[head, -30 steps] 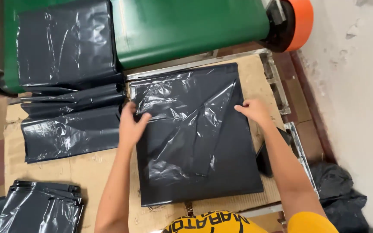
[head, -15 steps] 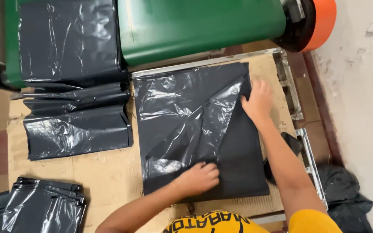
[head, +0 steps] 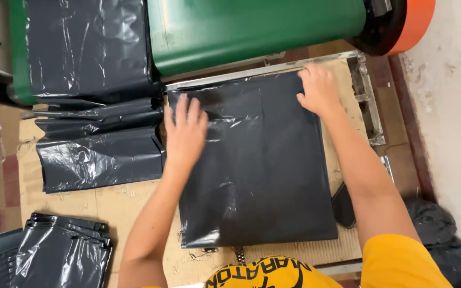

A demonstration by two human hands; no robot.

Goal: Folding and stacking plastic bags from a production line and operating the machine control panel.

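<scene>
now that the raised fold is gone, the black plastic bag [head: 262,165] lies smooth on the cardboard [head: 134,202]; left hand [head: 185,133] and right hand [head: 318,89] press flat, fingers open, gripping nothing.
</scene>
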